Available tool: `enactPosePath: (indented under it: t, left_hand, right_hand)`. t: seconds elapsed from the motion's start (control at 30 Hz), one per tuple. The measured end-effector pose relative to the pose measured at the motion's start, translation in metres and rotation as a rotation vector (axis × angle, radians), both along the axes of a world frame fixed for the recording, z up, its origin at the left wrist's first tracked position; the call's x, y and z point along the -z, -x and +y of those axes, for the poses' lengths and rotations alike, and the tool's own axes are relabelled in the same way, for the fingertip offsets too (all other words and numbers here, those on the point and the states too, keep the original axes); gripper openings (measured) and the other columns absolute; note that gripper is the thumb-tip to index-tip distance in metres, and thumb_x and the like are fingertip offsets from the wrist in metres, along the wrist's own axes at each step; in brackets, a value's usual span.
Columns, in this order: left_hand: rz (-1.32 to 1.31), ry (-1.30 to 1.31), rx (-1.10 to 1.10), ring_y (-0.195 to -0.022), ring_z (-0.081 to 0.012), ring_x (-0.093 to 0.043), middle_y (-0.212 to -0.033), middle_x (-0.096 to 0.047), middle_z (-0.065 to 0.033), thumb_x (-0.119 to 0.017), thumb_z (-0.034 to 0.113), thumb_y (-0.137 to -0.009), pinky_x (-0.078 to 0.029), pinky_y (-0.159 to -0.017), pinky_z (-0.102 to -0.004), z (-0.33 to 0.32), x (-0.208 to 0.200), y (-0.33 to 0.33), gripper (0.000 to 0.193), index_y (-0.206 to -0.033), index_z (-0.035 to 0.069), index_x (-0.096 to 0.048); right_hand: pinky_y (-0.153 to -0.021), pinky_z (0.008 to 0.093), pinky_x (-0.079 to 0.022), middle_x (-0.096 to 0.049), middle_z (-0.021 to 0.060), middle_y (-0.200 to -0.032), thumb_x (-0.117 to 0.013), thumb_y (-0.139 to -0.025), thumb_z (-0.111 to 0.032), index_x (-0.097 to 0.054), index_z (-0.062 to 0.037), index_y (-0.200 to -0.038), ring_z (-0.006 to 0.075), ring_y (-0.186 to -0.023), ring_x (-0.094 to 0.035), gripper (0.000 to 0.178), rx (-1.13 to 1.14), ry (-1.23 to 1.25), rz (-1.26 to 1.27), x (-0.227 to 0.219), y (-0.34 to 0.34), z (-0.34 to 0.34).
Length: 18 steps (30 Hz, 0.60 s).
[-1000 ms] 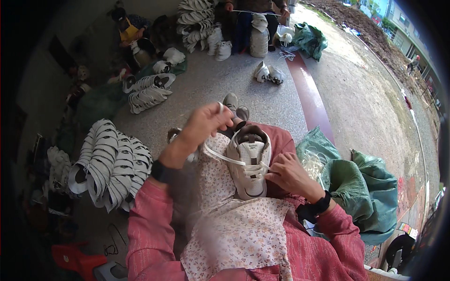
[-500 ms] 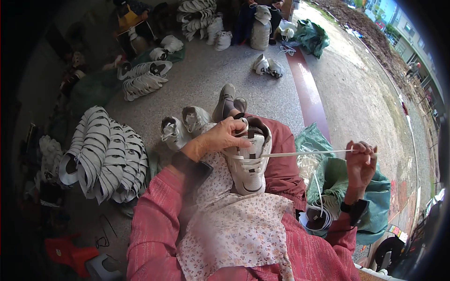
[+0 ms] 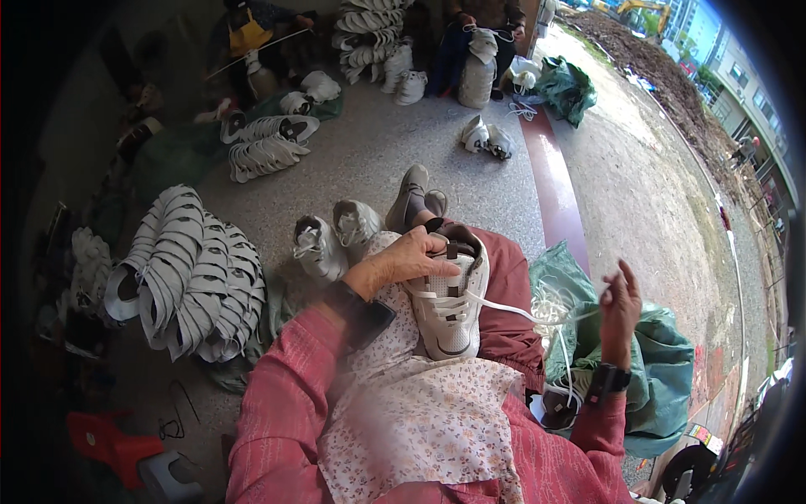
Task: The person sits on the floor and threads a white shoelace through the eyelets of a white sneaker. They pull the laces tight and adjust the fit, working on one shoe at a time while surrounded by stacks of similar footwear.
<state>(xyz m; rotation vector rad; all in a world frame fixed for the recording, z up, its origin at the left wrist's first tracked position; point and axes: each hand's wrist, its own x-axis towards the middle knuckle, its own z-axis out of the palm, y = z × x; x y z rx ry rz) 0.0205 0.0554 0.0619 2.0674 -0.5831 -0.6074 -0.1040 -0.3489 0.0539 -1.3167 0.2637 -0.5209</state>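
A white lace-up shoe (image 3: 445, 323) rests on my lap, toe toward me, with lace threaded through its lower eyelets. My left hand (image 3: 403, 259) is closed on the upper part of the shoe, thumb over the tongue and fingers at the collar. From the shoe's right side a white shoelace (image 3: 525, 315) sags in a loose curve toward my right hand (image 3: 620, 311). That hand is raised with its index finger up and fingers apart. The blurred lace end lies beside it; whether they touch is unclear.
Stacked shoe uppers (image 3: 189, 277) stand at left. A pair of white shoes (image 3: 321, 246) sits beyond my left forearm. Green sacks (image 3: 663, 370) and a bundle of white laces (image 3: 554, 302) lie at right, near another shoe (image 3: 556, 405). A red stool (image 3: 105, 445) is lower left; people work at the back.
The shoelace has gone from taut to slack. My right hand has moved left and slightly down, and its fingers have spread. My left hand has stayed on the shoe.
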Motion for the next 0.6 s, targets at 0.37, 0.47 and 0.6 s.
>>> enactPosePath:
  t: [0.37,0.47,0.6]
  left_hand:
    - [0.050,0.085,-0.053,-0.085,-0.0135,-0.050,-0.087,-0.049,-0.0012,-0.084,0.043,-0.081,-0.043,-0.078,-0.0306,-0.007,-0.002,0.004,0.045,-0.077,0.006,-0.060]
    - [0.105,0.153,-0.033,-0.078,-0.0094,-0.052,-0.080,-0.055,0.0030,-0.082,0.039,-0.084,-0.044,-0.071,-0.0276,-0.008,-0.005,0.006,0.036,-0.079,0.008,-0.064]
    - [0.247,0.300,-0.052,-0.075,-0.0064,-0.059,-0.082,-0.066,0.0046,-0.080,0.032,-0.088,-0.048,-0.068,-0.0252,-0.011,-0.004,0.009,0.025,-0.092,0.008,-0.072]
  right_hand:
    - [-0.065,0.0336,-0.053,-0.070,0.0102,-0.090,-0.066,-0.094,-0.004,-0.066,-0.0035,-0.105,0.0231,-0.075,-0.068,0.011,-0.414,0.843,-0.163,0.002,-0.068,0.190]
    - [-0.072,0.0380,-0.052,-0.067,0.0146,-0.091,-0.066,-0.092,-0.004,-0.065,-0.0023,-0.102,0.0331,-0.085,-0.067,0.010,-0.366,0.974,-0.211,0.009,-0.064,0.186]
    - [-0.071,0.0438,-0.052,-0.065,0.0147,-0.095,-0.063,-0.093,-0.008,-0.064,-0.0053,-0.101,0.0381,-0.085,-0.067,0.008,-0.383,0.999,-0.193,0.007,-0.060,0.171]
